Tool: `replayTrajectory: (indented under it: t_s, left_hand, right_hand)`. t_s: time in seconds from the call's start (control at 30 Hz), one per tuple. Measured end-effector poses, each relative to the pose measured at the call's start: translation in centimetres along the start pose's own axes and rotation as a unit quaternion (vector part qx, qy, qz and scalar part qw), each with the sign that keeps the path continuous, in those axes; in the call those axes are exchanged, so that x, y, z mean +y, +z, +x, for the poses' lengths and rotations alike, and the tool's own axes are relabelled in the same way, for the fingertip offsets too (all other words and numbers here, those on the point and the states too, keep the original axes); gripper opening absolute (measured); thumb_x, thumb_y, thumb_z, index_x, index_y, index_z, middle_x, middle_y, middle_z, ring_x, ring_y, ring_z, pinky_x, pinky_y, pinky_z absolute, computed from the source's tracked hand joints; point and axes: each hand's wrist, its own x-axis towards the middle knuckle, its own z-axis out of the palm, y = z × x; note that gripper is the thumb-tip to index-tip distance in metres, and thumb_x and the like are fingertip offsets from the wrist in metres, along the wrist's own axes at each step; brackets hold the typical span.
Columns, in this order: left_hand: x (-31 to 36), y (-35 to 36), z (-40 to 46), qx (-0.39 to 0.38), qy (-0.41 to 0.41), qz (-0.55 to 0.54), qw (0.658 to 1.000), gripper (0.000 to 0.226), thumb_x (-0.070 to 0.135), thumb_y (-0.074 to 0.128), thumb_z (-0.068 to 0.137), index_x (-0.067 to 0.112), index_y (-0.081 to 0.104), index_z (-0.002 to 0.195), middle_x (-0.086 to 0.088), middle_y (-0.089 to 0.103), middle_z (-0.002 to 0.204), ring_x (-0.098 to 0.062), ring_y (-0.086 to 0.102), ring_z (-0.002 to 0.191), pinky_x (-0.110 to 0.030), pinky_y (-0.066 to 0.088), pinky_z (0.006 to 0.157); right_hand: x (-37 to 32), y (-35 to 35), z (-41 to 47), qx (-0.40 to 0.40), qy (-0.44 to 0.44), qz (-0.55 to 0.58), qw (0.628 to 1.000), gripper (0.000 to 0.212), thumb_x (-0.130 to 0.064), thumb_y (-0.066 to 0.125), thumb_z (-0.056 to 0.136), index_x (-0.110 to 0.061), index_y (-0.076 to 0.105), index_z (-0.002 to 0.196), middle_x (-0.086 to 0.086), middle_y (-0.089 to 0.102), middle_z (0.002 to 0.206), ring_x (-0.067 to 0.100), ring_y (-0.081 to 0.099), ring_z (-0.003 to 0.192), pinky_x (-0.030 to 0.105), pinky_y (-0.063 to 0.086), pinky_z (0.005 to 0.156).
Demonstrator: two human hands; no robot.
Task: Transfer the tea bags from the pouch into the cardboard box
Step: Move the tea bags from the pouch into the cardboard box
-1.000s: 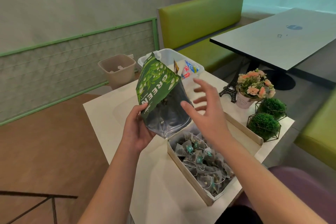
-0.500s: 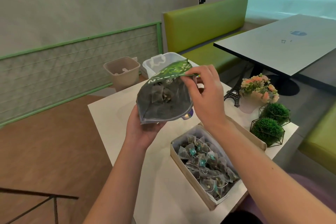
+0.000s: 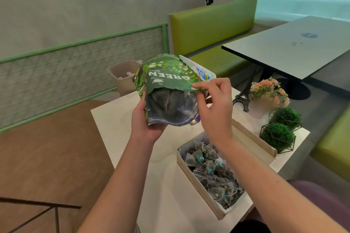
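Cardboard box (image 3: 191,171) is sitting nearest me on the white desk (image 3: 162,191), toward my right, its long tray already heaped with pyramid tea bags (image 3: 212,170) and its lid flap (image 3: 251,138) lying open on the far side. I am reaching my right arm over it, so I am judging that anything I tip out should fall short of that flap and inside the walls.

Just beyond, above the desk, I am holding the green pouch (image 3: 166,73) in both hands. My left hand (image 3: 145,121) is cupping the lower lip and side of the mouth, fingers curled round it. My right hand (image 3: 214,104) is pinching the upper lip between thumb and forefinger and lifting it, the other fingers loosely curled. The mouth is gaping toward me, and I am seeing a few bags lodged deep against the dark lining.

To do this well, I am thinking I should keep the lip pinched wide, bring the mouth low over the box, then tilt and shake gently. Stragglers may be clinging in the corners, so reaching in may be needed.

Farther off, a flower pot (image 3: 265,100), a little tower model (image 3: 244,96) and two green balls (image 3: 278,134) are standing near the box's far side; I am minding my elbow there.
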Motion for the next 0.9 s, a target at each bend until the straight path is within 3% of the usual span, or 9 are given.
replayTrajectory:
  t_s: [0.07, 0.13, 0.23, 0.3, 0.43, 0.53, 0.7, 0.8, 0.9]
  left_hand:
    - [0.3, -0.7, 0.6, 0.019, -0.017, 0.007, 1.000, 0.060, 0.032, 0.036, 0.108, 0.016, 0.083, 0.074, -0.009, 0.078, 0.095, -0.028, 0.073, 0.090, -0.044, 0.061, 0.077]
    - [0.6, -1.6, 0.9, 0.017, -0.032, 0.004, 0.999, 0.053, 0.036, 0.039, 0.107, 0.014, 0.083, 0.088, -0.011, 0.076, 0.108, -0.031, 0.070, 0.101, -0.048, 0.055, 0.094]
    - [0.8, -2.2, 1.0, 0.029, -0.022, -0.006, 0.999, 0.039, 0.037, 0.042, 0.105, 0.013, 0.072, 0.112, -0.011, 0.074, 0.114, -0.029, 0.074, 0.094, -0.047, 0.050, 0.098]
    - [1.0, -2.0, 0.8, 0.020, -0.016, -0.019, 0.999, 0.038, 0.037, 0.042, 0.105, 0.013, 0.068, 0.119, -0.012, 0.071, 0.122, -0.029, 0.072, 0.101, -0.047, 0.049, 0.099]
    - [1.2, -1.5, 0.3, -0.014, -0.003, -0.020, 1.000, 0.048, 0.038, 0.041, 0.106, 0.010, 0.080, 0.103, -0.012, 0.071, 0.122, -0.030, 0.067, 0.115, -0.048, 0.048, 0.103]
    - [1.0, -1.2, 1.0, -0.022, -0.015, -0.018, 0.999, 0.052, 0.037, 0.038, 0.108, 0.009, 0.081, 0.098, -0.015, 0.072, 0.119, -0.031, 0.072, 0.104, -0.047, 0.057, 0.090]
    - [-0.1, -2.1, 2.3, 0.019, -0.074, -0.027, 0.997, 0.058, 0.030, 0.034, 0.108, 0.004, 0.081, 0.089, -0.018, 0.075, 0.105, -0.033, 0.075, 0.087, -0.048, 0.062, 0.070]
    - [-0.5, -2.8, 2.6, 0.009, -0.078, -0.035, 0.996, 0.044, 0.035, 0.049, 0.102, 0.003, 0.068, 0.127, -0.020, 0.063, 0.133, -0.036, 0.063, 0.120, -0.050, 0.049, 0.104]
    - [-1.8, -4.0, 4.1, -0.032, -0.109, -0.074, 0.991, 0.070, 0.034, 0.066, 0.092, 0.007, 0.040, 0.152, -0.022, 0.041, 0.154, -0.041, 0.039, 0.142, -0.055, 0.025, 0.121]
  right_hand:
    - [0.5, -0.1, 0.4, -0.009, 0.008, -0.024, 1.000, 0.018, 0.006, 0.065, 0.085, -0.006, 0.071, 0.097, 0.001, 0.051, 0.098, -0.010, 0.048, 0.088, 0.003, 0.038, 0.074]
    - [0.9, -0.3, 0.6, -0.022, 0.026, -0.036, 0.999, 0.021, 0.005, 0.066, 0.082, -0.009, 0.070, 0.097, -0.001, 0.052, 0.097, -0.009, 0.050, 0.084, 0.005, 0.039, 0.072]
    - [1.3, -0.4, 0.8, -0.035, 0.073, -0.052, 0.995, 0.028, 0.001, 0.067, 0.083, -0.017, 0.072, 0.103, -0.005, 0.049, 0.094, -0.005, 0.050, 0.078, 0.009, 0.041, 0.066]
    - [1.1, -0.5, 0.9, -0.027, 0.067, -0.036, 0.997, 0.029, -0.001, 0.066, 0.086, -0.017, 0.075, 0.109, -0.003, 0.046, 0.095, -0.004, 0.049, 0.080, 0.006, 0.041, 0.068]
    - [-0.5, -1.0, -0.1, 0.008, -0.036, 0.004, 0.999, 0.031, 0.006, 0.063, 0.088, -0.008, 0.072, 0.114, 0.007, 0.048, 0.116, 0.009, 0.054, 0.091, 0.010, 0.043, 0.086]
    - [-0.3, -0.4, -0.4, 0.003, -0.070, 0.003, 0.998, 0.033, 0.011, 0.061, 0.087, -0.003, 0.071, 0.116, 0.011, 0.053, 0.121, 0.023, 0.058, 0.104, 0.024, 0.047, 0.096]
    - [0.6, 0.1, -0.8, -0.022, -0.036, -0.016, 0.999, 0.031, 0.005, 0.064, 0.088, -0.005, 0.071, 0.116, 0.011, 0.062, 0.114, 0.013, 0.056, 0.108, 0.018, 0.043, 0.102]
    - [1.0, -0.4, -1.1, -0.016, -0.052, -0.008, 0.998, 0.030, 0.006, 0.064, 0.088, -0.004, 0.072, 0.115, 0.011, 0.063, 0.112, 0.014, 0.058, 0.107, 0.020, 0.044, 0.101]
    - [1.9, -0.3, -1.5, -0.046, -0.013, -0.006, 0.999, 0.029, 0.005, 0.064, 0.088, -0.006, 0.072, 0.114, 0.008, 0.063, 0.114, 0.008, 0.057, 0.106, 0.020, 0.047, 0.098]
